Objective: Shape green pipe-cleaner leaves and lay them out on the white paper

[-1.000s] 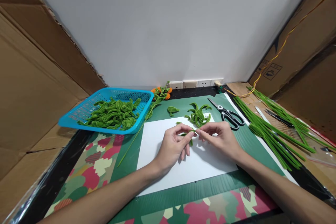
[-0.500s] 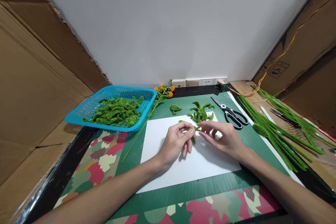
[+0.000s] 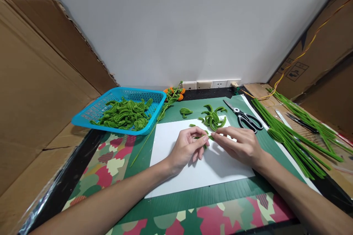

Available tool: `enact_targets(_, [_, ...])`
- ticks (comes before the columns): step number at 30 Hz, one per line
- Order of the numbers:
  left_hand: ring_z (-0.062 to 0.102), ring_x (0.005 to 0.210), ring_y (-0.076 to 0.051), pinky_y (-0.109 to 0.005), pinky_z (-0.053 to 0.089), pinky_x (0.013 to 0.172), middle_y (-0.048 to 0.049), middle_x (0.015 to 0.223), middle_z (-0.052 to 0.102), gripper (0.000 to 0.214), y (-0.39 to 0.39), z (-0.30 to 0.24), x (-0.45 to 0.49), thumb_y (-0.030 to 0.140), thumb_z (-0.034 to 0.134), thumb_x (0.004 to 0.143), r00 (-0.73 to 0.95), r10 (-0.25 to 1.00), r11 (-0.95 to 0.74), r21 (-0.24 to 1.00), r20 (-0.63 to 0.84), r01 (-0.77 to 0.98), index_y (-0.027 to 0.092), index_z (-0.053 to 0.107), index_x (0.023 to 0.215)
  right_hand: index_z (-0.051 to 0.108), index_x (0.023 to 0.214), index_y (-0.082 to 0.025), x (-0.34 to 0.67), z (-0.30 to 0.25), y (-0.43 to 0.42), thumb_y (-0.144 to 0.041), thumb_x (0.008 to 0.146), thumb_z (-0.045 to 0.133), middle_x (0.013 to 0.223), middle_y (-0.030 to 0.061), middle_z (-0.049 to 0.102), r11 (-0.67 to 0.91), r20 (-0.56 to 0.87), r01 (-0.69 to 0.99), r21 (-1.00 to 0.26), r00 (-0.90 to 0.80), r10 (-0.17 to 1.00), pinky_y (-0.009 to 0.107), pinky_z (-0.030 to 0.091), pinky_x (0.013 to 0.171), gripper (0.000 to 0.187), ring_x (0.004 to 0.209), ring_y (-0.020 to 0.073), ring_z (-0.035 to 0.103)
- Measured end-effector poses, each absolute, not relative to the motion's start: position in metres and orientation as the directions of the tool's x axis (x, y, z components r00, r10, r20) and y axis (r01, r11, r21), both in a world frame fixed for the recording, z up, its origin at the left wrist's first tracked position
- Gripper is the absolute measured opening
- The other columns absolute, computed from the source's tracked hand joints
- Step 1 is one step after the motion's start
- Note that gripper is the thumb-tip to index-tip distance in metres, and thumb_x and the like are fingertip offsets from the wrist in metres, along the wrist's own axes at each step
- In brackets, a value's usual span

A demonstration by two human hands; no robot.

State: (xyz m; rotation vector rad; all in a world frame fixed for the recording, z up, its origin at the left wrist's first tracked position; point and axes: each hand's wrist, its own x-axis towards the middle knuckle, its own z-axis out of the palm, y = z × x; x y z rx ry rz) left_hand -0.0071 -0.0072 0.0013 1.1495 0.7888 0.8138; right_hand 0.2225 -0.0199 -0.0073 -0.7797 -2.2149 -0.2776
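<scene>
My left hand pinches a small piece of green pipe cleaner between thumb and fingers, over a white sheet. The fingertips of my right hand are closed on the right end of that piece; much of its shape is hidden by the fingers. Just beyond the hands lies a cluster of curled green pipe-cleaner leaves. A single green leaf rests apart from it, farther back to the left.
A blue basket of green leaves stands at left. Beside it lies a stem with orange flowers. Black-handled scissors lie right of the cluster, then long green pipe cleaners. Cardboard walls flank the table.
My right hand's fingers have come together onto the end of the green piece; earlier they were more spread. My left hand keeps its pinch. The whole view has shifted slightly.
</scene>
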Motion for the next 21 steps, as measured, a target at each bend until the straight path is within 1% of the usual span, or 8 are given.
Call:
enact_targets(4, [0.058,0.041,-0.007,-0.015,0.036,0.034,-0.0042,0.080,0.072,0.039,-0.007,0.003,-0.007,0.044,0.084,0.084,0.489,0.866,0.196,0.971,-0.108,-0.133,0.013,0.064,0.092,0.080,0.102,-0.025,0.216,-0.003,-0.023,-0.014,0.098,0.062,0.090,0.0072,0.080,0.775,0.697,0.603,-0.190,-0.473,0.539,0.026,0.056,0.064,0.021,0.074,0.0167,0.074])
enact_targets(7, [0.052,0.035,-0.007,-0.016,0.033,0.033,-0.0020,0.066,0.069,0.040,-0.008,0.005,-0.008,0.048,0.082,0.086,0.514,0.851,0.176,0.981,-0.109,-0.084,0.014,0.063,0.093,0.080,0.095,-0.022,0.209,0.001,-0.025,-0.021,0.098,0.063,0.086,0.0083,0.078,0.716,0.630,0.504,-0.483,-0.369,0.684,0.028,0.055,0.061,0.018,0.071,0.0174,0.071])
enact_targets(11, [0.049,0.033,-0.009,-0.018,0.033,0.032,0.0037,0.053,0.060,0.034,-0.010,0.010,-0.011,0.048,0.075,0.093,0.518,0.851,0.070,0.996,-0.090,0.058,0.016,0.062,0.098,0.079,0.077,-0.019,0.198,0.002,-0.024,-0.035,0.090,0.076,0.067,0.0049,0.072,0.245,0.212,0.125,-0.961,-0.229,0.950,0.028,0.053,0.051,0.021,0.055,0.0165,0.064])
enact_targets(13, [0.059,0.042,-0.012,-0.019,0.043,0.039,0.0020,0.061,0.061,0.028,-0.011,0.013,-0.013,0.043,0.073,0.095,0.483,0.876,-0.083,0.986,0.003,0.144,0.017,0.065,0.098,0.077,0.071,-0.018,0.193,0.001,-0.023,-0.039,0.083,0.081,0.060,0.0026,0.068,-0.050,-0.025,-0.099,-0.994,-0.238,0.971,0.026,0.049,0.042,0.026,0.047,0.0148,0.060])
enact_targets(15, [0.063,0.049,-0.011,-0.021,0.049,0.044,-0.0010,0.072,0.065,0.024,-0.011,0.017,-0.013,0.040,0.071,0.097,0.452,0.888,-0.193,0.960,0.083,0.202,0.016,0.068,0.095,0.076,0.072,-0.017,0.191,0.003,-0.023,-0.042,0.081,0.084,0.061,0.0027,0.067,-0.165,-0.110,-0.196,-0.967,-0.266,0.958,0.025,0.047,0.037,0.027,0.046,0.0149,0.060])
enact_targets(17, [0.061,0.047,-0.010,-0.020,0.046,0.041,-0.0016,0.074,0.066,0.025,-0.009,0.021,-0.013,0.041,0.071,0.096,0.440,0.896,-0.162,0.969,0.065,0.188,0.016,0.068,0.095,0.078,0.079,-0.017,0.193,0.006,-0.025,-0.042,0.084,0.082,0.068,0.0048,0.071,-0.055,-0.025,-0.117,-0.992,-0.246,0.969,0.025,0.050,0.037,0.026,0.051,0.0164,0.064])
enact_targets(19, [0.058,0.042,-0.010,-0.018,0.041,0.035,-0.0001,0.069,0.065,0.028,-0.006,0.024,-0.012,0.043,0.074,0.094,0.464,0.886,-0.030,0.994,-0.022,0.104,0.016,0.066,0.095,0.080,0.094,-0.018,0.197,0.008,-0.027,-0.037,0.091,0.076,0.082,0.0079,0.077,0.244,0.219,0.109,-0.964,-0.196,0.956,0.027,0.057,0.045,0.020,0.062,0.0183,0.070])
enact_targets(21, [0.057,0.039,-0.010,-0.017,0.038,0.031,0.0000,0.069,0.067,0.033,-0.002,0.027,-0.011,0.045,0.078,0.090,0.505,0.857,0.113,0.994,-0.099,0.003,0.016,0.065,0.094,0.080,0.108,-0.021,0.204,0.008,-0.028,-0.027,0.096,0.071,0.095,0.0094,0.080,0.566,0.523,0.373,-0.735,-0.220,0.824,0.028,0.061,0.057,0.016,0.074,0.0191,0.075])
